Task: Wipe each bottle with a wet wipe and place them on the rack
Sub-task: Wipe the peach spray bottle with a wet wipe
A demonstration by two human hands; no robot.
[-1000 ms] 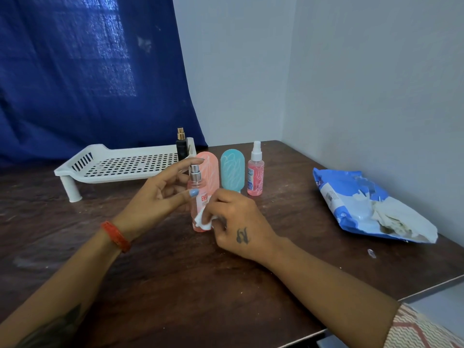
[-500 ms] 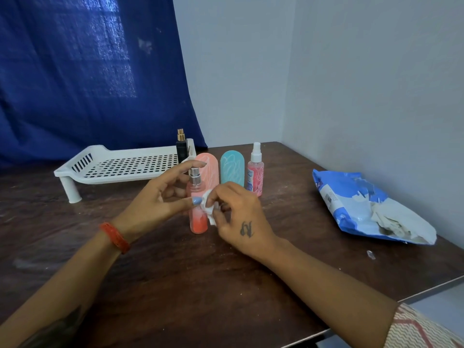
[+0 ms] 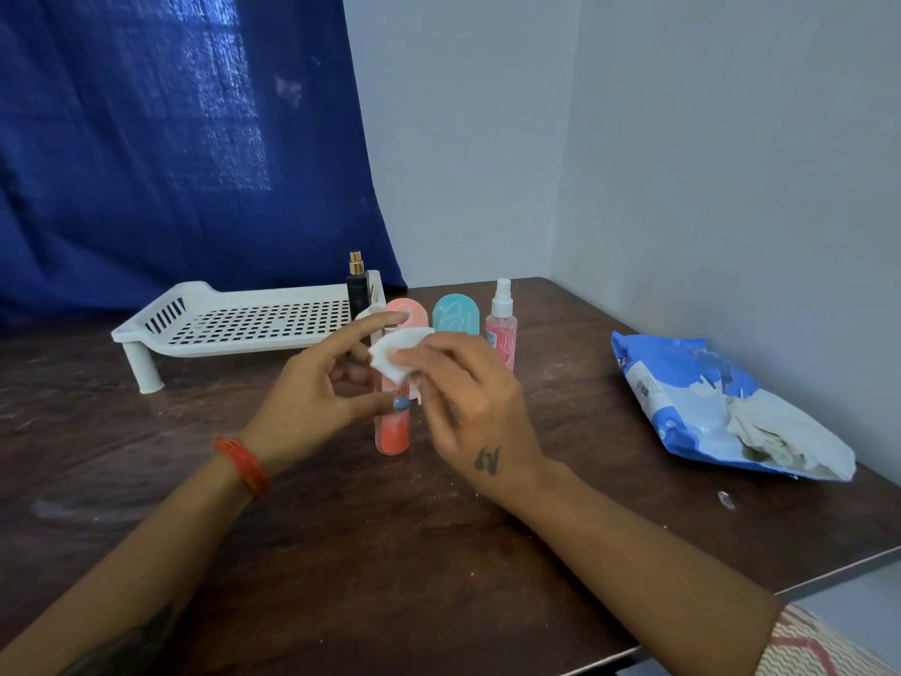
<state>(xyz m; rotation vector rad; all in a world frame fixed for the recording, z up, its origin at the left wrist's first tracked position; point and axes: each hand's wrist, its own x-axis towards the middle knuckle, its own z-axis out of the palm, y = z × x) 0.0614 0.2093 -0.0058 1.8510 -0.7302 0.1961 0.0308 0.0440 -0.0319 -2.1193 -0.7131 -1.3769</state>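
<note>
An orange spray bottle stands on the dark table. My left hand holds it between thumb and fingers, with the forefinger over its top. My right hand pinches a folded white wet wipe against the bottle's upper part, hiding the nozzle. Behind stand a pink bottle, a teal bottle and a pink spray bottle with a white nozzle. A black bottle with a gold top stands on the right end of the white perforated rack.
An open blue and white wet wipe pack lies at the right by the wall. A blue curtain hangs behind the rack. The table's front right edge runs close to my right forearm.
My right hand has carried the wipe up the orange bottle from its lower body to its top. My left hand has kept its hold.
</note>
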